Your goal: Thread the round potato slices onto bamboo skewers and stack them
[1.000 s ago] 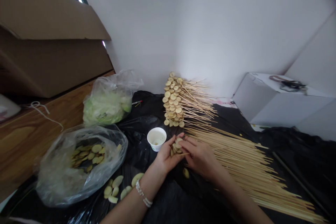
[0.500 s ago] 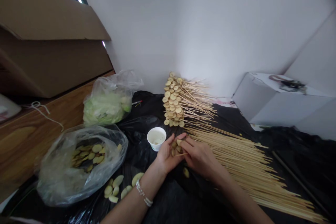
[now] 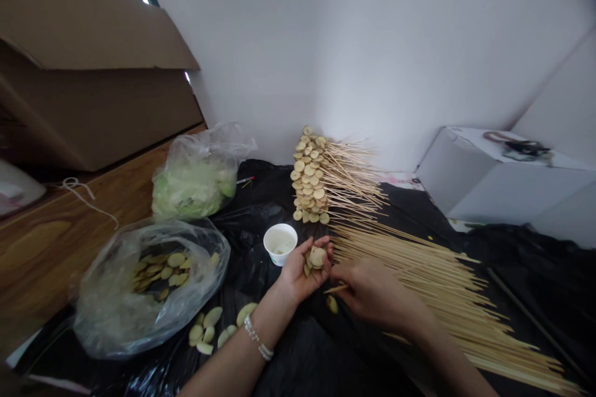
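Cupped palm up, my left hand (image 3: 294,274) holds a few pale round slices (image 3: 316,258), which look like potato, with its fingers curled around them. My right hand (image 3: 379,293) is closed on a bamboo skewer (image 3: 335,289); the pointed end shows left of the fingers, and the rest is hidden by the hand. The two hands are close together but apart. One slice (image 3: 332,305) lies on the black plastic just below the skewer tip. Behind the hands, a stack of skewered slices (image 3: 309,181) lies with its sticks pointing right.
Loose bamboo skewers (image 3: 433,291) are spread to the right. A white paper cup (image 3: 280,244) stands beside my left hand. At left are an open bag of slices (image 3: 93,310), a bag of pale green vegetables (image 3: 190,189) and a cardboard box (image 3: 102,111). Loose slices (image 3: 209,325) lie near my left forearm.
My right hand has drawn back to the right with the skewer, away from my left palm. The slices in my left hand are now more exposed.
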### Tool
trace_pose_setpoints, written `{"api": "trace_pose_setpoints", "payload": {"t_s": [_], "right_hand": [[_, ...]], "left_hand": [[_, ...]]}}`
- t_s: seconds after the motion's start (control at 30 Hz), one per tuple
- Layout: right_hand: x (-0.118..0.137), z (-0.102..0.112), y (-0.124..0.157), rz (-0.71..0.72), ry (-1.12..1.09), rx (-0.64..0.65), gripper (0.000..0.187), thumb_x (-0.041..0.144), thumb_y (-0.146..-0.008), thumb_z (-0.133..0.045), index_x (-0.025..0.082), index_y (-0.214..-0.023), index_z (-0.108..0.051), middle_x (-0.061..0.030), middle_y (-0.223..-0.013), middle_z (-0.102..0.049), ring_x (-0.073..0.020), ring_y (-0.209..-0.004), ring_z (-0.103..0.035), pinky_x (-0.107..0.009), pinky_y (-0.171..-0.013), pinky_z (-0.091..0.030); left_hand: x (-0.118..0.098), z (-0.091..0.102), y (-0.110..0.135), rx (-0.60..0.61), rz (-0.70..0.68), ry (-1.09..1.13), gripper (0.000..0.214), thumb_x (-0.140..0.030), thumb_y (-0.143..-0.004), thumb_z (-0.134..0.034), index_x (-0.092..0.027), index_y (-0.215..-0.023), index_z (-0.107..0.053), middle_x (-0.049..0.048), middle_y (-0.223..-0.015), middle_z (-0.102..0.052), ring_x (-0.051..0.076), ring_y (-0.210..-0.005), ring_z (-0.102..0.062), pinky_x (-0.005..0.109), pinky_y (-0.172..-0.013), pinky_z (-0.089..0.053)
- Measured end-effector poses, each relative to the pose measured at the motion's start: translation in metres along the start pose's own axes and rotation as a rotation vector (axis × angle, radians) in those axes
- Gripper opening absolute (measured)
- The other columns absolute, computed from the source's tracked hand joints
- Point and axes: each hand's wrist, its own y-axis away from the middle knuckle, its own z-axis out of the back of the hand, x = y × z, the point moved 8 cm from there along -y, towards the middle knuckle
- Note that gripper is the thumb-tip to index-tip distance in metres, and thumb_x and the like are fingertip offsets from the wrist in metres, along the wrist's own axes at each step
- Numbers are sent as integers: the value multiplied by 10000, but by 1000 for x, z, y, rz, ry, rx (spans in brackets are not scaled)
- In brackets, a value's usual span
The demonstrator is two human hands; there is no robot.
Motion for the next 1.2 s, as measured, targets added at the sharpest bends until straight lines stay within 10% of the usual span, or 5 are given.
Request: {"api": "trace_pose_setpoints", "payload": {"t_s": [0.4, 0.97, 1.2], "right_hand": [[-1, -53, -7, -48, 139, 221, 194, 137, -766, -508, 151, -914, -631, -104, -871, -705, -211, -764, -655, -279, -622, -413], [5, -50, -9, -67, 129, 201, 214, 140, -721, -498, 129, -858, -663, -138, -854, -707, -231, -746, -657, -292, -619, -429], [-14, -18, -4, -91, 136, 77, 164, 160, -770, -470, 174, -741, -631, -70, -725, -673, -176, -627, -600, -273, -557, -364]], "left_hand": [[-3, -13, 7, 27, -62, -8, 392, -202, -915, -415, -95, -1281, -503, 132, -1024, -681, 222, -936, -656, 360, -837, -520], [-2, -12, 7, -2, -58, 19, 448, -243, -908, -457, -119, -1339, -461, 134, -1054, -687, 224, -1006, -642, 338, -835, -513], [-5, -7, 6, -35, -63, 6, 360, -240, -889, -496, -133, -1229, -543, 97, -976, -705, 223, -922, -660, 339, -792, -511]]}}
